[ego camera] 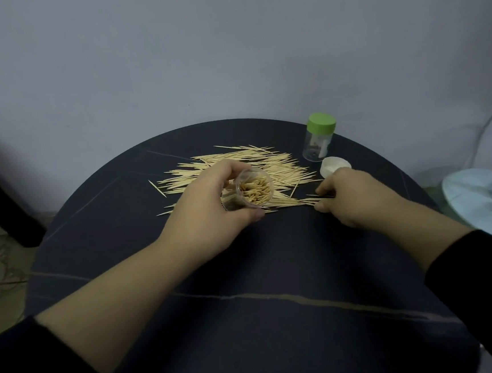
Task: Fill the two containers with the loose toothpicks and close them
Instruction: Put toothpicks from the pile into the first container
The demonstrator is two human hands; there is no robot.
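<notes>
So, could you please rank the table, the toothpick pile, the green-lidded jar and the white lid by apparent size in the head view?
1. Dark round table.
2. Pile of loose wooden toothpicks.
3. Clear plastic jar with green lid.
4. White round lid, partly hidden behind the right hand.

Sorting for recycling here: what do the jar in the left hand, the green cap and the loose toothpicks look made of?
The jar in the left hand looks like clear glossy plastic, perhaps glass: its contents show through the wall. The green cap seems opaque plastic, evenly coloured with a dull sheen. The loose toothpicks look like pale bare wood or bamboo, matte.
</notes>
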